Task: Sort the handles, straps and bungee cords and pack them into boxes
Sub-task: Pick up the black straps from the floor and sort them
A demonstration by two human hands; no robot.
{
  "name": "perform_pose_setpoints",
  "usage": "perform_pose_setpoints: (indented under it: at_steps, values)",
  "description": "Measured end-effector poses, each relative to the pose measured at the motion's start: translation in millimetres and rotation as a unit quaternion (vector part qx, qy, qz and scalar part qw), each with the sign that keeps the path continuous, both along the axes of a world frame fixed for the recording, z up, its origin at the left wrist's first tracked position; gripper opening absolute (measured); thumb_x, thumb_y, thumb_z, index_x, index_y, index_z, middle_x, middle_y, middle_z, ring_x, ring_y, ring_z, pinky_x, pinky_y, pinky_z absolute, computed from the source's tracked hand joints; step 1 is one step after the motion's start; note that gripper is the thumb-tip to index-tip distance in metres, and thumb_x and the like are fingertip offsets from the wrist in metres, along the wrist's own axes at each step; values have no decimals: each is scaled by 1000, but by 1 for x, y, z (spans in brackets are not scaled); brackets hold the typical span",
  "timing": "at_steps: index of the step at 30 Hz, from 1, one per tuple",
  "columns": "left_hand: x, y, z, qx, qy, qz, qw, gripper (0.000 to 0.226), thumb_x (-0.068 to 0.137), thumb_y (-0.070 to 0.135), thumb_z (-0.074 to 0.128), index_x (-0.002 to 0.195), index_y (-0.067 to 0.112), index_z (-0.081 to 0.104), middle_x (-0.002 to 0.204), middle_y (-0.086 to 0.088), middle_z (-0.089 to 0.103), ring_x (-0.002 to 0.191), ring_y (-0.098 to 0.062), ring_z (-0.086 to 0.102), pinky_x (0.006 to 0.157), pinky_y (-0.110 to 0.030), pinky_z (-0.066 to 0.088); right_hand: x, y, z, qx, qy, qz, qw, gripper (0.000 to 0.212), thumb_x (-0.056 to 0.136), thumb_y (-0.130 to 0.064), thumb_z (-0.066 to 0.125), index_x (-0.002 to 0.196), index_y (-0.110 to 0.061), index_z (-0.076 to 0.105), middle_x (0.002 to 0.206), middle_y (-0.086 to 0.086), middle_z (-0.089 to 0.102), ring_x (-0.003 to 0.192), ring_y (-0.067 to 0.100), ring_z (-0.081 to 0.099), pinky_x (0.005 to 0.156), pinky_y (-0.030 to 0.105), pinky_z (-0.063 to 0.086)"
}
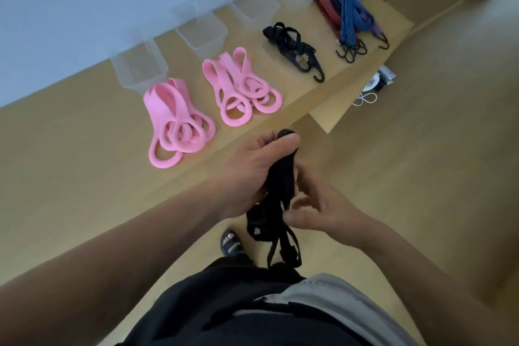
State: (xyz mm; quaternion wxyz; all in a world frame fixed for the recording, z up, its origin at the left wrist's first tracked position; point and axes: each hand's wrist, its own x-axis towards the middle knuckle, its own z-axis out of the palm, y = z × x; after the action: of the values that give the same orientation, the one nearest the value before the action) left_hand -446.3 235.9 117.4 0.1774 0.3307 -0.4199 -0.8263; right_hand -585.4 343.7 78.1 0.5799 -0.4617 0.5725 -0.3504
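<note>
My left hand (252, 171) grips the top of the strap (282, 177), thumb and fingers curled round it, with the bare forearm reaching in from the lower left. My right hand (320, 211) sits just beside the strap's lower part, fingers spread and blurred. I cannot tell whether they pinch it.

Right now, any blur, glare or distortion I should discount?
Head view: motion blur smears the right hand; the left hand gripping the black webbing strap is sharper; the wide lens stretches the frame edges; light is soft, no glare; the clear plastic boxes read faint.
</note>
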Motion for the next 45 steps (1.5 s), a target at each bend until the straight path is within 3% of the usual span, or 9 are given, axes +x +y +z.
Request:
perform_pose_setpoints:
  at_steps: [6, 12, 16, 20, 23, 28, 34, 41, 45]
  values:
    - [-14, -55, 7, 85, -23, 72, 993, 28, 94, 30, 56, 96, 3, 56, 73, -12, 58, 63, -26, 59, 59, -33, 54, 21, -50, 0, -14, 6, -93, 996, 62, 77, -9, 80, 129, -20, 48, 105, 5, 70, 101, 16, 67, 87, 31, 53]
    - [9, -96, -20, -221, -111, 59, 967, 45, 87, 48, 55, 96, 6, 69, 90, -4, 72, 84, -17, 66, 78, -36, 55, 22, -90, 3, 10, -148, -278, 949, 21, 89, -3, 60, 109, -10, 58, 71, 9, 65, 65, 25, 67, 61, 32, 56]
    - [13, -97, -49, -141, -88, -100, 981, 49, 84, 58, 59, 119, 23, 59, 114, 2, 65, 104, -17, 62, 89, -44, 49, 5, -116, 7, 47, -268, -323, 906, 12, 93, -14, 56, 104, -11, 60, 67, 9, 56, 60, 26, 58, 63, 39, 51]
    - [-6, -91, -63, -141, -27, -222, 965, 60, 81, 36, 73, 135, 21, 50, 114, 11, 64, 106, -10, 60, 88, -25, 49, -26, -148, 14, 22, -308, -331, 892, 21, 93, -17, 57, 112, -8, 59, 69, 8, 59, 61, 20, 60, 54, 32, 52]
    - [-35, -92, -64, -115, -61, -201, 971, 41, 81, 22, 76, 116, 15, 55, 87, 8, 69, 78, -9, 67, 69, -18, 52, -56, -171, 10, -8, -268, -330, 905, 17, 93, -16, 58, 109, -14, 62, 77, 7, 68, 72, 24, 69, 60, 38, 57]
    - [-98, -122, -62, 31, -115, 2, 993, 13, 89, 11, 62, 97, 5, 54, 63, -3, 52, 51, -18, 51, 52, -31, 46, -128, -199, -18, -40, 77, -264, 961, 24, 91, -28, 64, 113, -27, 55, 102, -10, 67, 96, 5, 64, 86, 35, 54]
    - [-156, -154, -61, 131, -109, 213, 962, 23, 94, 19, 49, 109, 2, 58, 80, -10, 58, 59, -19, 55, 50, -31, 47, -180, -229, -40, 15, 82, -146, 986, 33, 90, -47, 60, 119, -31, 55, 109, -15, 65, 105, 7, 61, 91, 34, 50]
    - [-207, -178, -82, 22, -224, 308, 924, 28, 92, 25, 39, 109, 27, 62, 103, -7, 69, 97, -30, 68, 73, -45, 61, -191, -293, -55, 57, 65, -95, 992, 17, 93, -33, 59, 110, -31, 56, 98, -8, 67, 84, 12, 67, 69, 29, 50]
    - [-207, -197, -91, -18, -289, 301, 909, 25, 94, 17, 49, 109, 35, 55, 85, -3, 68, 68, -12, 63, 61, -31, 56, -198, -325, -62, 25, 135, -25, 990, 39, 88, -17, 62, 118, -40, 52, 93, -24, 62, 84, -4, 57, 65, 15, 41]
